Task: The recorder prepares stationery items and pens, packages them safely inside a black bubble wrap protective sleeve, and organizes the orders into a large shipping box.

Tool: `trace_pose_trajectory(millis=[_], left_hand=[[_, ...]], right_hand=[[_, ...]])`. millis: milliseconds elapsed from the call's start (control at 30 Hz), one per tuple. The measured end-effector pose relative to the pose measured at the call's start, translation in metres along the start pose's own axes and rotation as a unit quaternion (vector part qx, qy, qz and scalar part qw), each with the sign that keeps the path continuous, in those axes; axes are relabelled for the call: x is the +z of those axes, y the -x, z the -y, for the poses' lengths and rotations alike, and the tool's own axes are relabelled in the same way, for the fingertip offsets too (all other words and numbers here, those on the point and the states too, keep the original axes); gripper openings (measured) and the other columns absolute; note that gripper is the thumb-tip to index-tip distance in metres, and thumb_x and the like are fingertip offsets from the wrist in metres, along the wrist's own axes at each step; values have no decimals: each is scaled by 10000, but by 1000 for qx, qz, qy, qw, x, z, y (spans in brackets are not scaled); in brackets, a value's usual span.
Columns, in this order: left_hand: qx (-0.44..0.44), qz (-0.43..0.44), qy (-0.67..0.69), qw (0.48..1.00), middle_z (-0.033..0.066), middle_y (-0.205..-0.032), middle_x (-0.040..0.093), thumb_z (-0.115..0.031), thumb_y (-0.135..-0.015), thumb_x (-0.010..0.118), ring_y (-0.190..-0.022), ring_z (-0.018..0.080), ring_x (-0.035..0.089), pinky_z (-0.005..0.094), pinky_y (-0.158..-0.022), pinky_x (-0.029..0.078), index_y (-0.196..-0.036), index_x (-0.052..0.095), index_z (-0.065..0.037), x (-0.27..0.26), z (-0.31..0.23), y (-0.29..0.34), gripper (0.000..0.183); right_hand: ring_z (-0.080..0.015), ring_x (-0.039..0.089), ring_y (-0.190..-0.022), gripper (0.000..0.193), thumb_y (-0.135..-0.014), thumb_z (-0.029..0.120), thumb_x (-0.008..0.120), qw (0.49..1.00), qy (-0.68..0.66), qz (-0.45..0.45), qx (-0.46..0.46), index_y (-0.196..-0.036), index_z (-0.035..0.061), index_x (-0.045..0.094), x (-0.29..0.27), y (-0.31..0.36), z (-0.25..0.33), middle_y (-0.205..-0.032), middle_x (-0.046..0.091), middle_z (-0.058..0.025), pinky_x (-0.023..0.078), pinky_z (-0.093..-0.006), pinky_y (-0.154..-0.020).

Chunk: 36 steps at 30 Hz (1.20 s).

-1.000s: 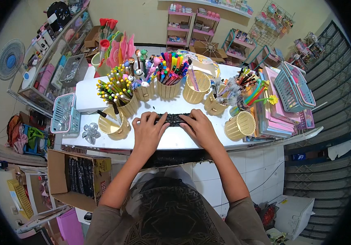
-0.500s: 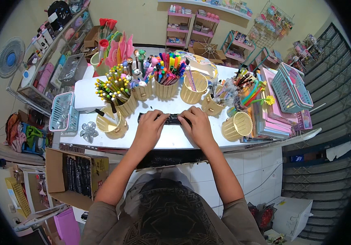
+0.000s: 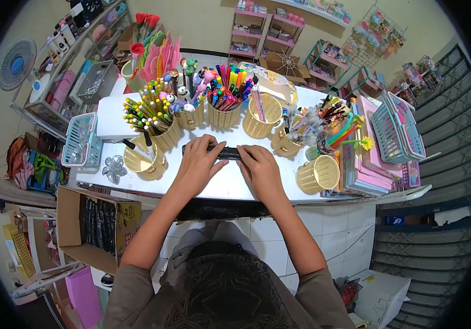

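Black pack (image 3: 225,152), likely pens, lies flat on the table (image 3: 230,183); left hand (image 3: 200,164) and right hand (image 3: 260,170) clamp fingers on its ends, steadying it.

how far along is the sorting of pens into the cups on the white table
Done: several woven yellow cups on the white table already stand full of coloured pens. In hand: the left hand and right hand together grip a dark bundle of pens. Left: one yellow cup at the right looks empty, and the cardboard box on the floor holds more dark packs.
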<state>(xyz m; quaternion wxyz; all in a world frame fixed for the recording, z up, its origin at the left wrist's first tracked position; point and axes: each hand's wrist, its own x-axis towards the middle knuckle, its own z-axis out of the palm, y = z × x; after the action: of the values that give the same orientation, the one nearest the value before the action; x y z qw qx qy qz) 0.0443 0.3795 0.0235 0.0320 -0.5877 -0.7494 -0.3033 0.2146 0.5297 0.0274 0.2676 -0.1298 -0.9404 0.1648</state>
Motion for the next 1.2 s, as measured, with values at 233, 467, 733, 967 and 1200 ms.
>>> trace_pose_trajectory(millis=[233,467,733,967,1200], left_hand=[[24,34,-86,995,105,-1171,629,-318,-991,795,-1129,310,624,474,-1036,477,-1369,713,-76,-6,-2,-9,456],[118,61,-162,978,76,-1120,663,-358,-1024,726,-1068,267,660,411,-936,530,-1389,661,-65,-9,-3,-3,472],[76,99,-17,992,106,-1031,696,-342,-1045,727,-940,300,726,435,-817,602,-1469,625,-15,-72,-32,63,545],[-67,82,29,994,120,-1035,734,-230,-970,816,-906,336,755,464,-751,615,-1453,654,-52,-150,-48,178,539],[-279,-55,167,944,181,-1111,753,-149,-965,818,-955,374,731,440,-867,587,-1391,701,-57,-184,-77,333,452]], right_hand=[[-328,664,-1150,337,-957,94,788,999,-41,10,21,-1280,2,756,0,-4,-4,-1192,724,-119,534,-465,-1019],[-337,638,-1134,371,-975,113,773,997,-46,66,-18,-1333,34,710,-19,-4,-4,-1184,683,-127,504,-471,-986],[-346,616,-1078,377,-1019,166,743,969,-86,216,-90,-1374,57,676,-65,-14,44,-1138,661,-130,492,-472,-960],[-374,651,-1077,364,-1056,232,715,882,-247,345,-206,-1373,59,674,-35,-34,128,-1139,701,-154,517,-474,-974],[-373,701,-1028,370,-985,240,827,823,-307,380,-290,-1295,57,738,26,-15,255,-1109,743,-155,549,-452,-910]])
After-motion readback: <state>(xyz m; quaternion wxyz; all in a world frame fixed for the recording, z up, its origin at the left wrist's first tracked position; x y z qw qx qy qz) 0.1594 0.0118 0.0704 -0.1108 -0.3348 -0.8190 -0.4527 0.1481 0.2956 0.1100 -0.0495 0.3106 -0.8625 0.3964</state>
